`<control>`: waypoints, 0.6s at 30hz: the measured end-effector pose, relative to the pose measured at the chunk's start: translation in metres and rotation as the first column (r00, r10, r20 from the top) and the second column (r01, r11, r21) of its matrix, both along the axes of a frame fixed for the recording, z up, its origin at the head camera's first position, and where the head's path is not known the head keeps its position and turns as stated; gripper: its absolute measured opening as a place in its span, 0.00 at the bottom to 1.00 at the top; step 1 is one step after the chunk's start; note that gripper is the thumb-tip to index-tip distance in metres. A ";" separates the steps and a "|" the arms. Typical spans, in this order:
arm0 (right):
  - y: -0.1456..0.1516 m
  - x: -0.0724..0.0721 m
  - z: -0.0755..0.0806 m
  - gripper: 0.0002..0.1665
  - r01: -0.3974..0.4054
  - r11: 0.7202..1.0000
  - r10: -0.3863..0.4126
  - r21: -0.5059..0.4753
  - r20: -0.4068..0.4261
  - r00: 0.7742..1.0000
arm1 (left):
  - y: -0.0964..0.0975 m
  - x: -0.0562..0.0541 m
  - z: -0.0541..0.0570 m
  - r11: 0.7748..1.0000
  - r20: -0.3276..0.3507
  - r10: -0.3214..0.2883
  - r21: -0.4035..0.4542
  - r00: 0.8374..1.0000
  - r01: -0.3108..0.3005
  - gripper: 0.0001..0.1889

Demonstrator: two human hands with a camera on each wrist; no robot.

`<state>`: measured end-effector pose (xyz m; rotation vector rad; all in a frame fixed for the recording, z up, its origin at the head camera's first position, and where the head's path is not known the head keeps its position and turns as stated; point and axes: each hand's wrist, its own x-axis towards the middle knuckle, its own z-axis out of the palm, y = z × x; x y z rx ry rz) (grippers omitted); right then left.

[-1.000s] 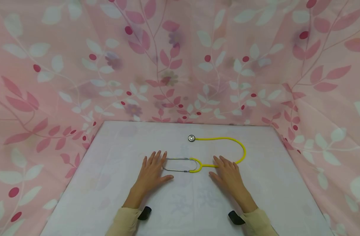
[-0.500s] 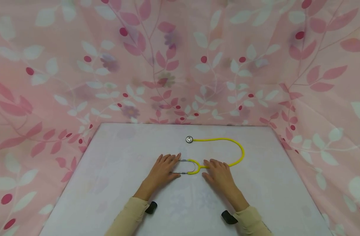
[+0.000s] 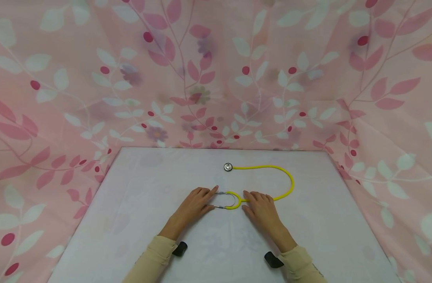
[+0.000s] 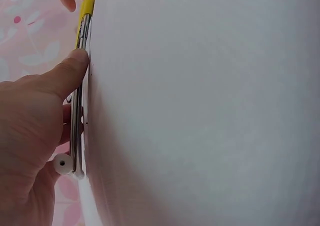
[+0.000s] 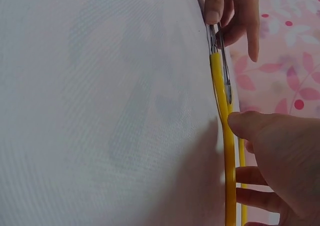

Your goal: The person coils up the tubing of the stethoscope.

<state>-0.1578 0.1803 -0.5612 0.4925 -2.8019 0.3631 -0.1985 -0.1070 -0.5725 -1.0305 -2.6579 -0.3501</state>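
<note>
A stethoscope (image 3: 265, 166) with a yellow tube lies on the white table. Its round metal chest piece (image 3: 228, 167) points left at the back. In the head view, my left hand (image 3: 192, 206) covers the outer ends of the metal ear tubes (image 4: 76, 116), thumb at the near tube and fingers at the far one. A pale ear tip (image 4: 63, 163) shows beneath the palm in the left wrist view. My right hand (image 3: 263, 210) holds the yellow tube just right of its fork (image 5: 226, 111), thumb on the near side and fingers beyond. The tube under that hand is hidden from above.
The white-covered table (image 3: 148, 169) is enclosed at the back and sides by pink cloth (image 3: 216, 78) with a leaf pattern. A black wrist camera (image 3: 180, 249) sits at the left sleeve, and another black camera (image 3: 274, 260) at the right one.
My left hand has moved right along the ear tubes, its thumb and fingers coming in around them. My right hand has shifted left toward the fork. The stethoscope lies about where it was.
</note>
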 end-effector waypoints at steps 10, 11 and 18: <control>0.001 -0.005 -0.005 0.21 -0.014 1.000 0.013 -0.004 -0.108 0.994 | 0.000 0.000 0.002 0.999 -0.037 -0.015 0.042 0.999 0.017 0.39; 0.002 -0.006 -0.005 0.19 -0.016 1.000 0.016 0.002 -0.119 0.993 | 0.000 0.000 0.002 0.999 -0.031 -0.016 0.049 0.999 0.017 0.39; 0.008 -0.012 0.000 0.07 -0.010 1.000 0.012 0.017 -0.117 0.993 | -0.001 0.002 0.002 0.996 -0.006 -0.024 0.089 1.000 0.024 0.39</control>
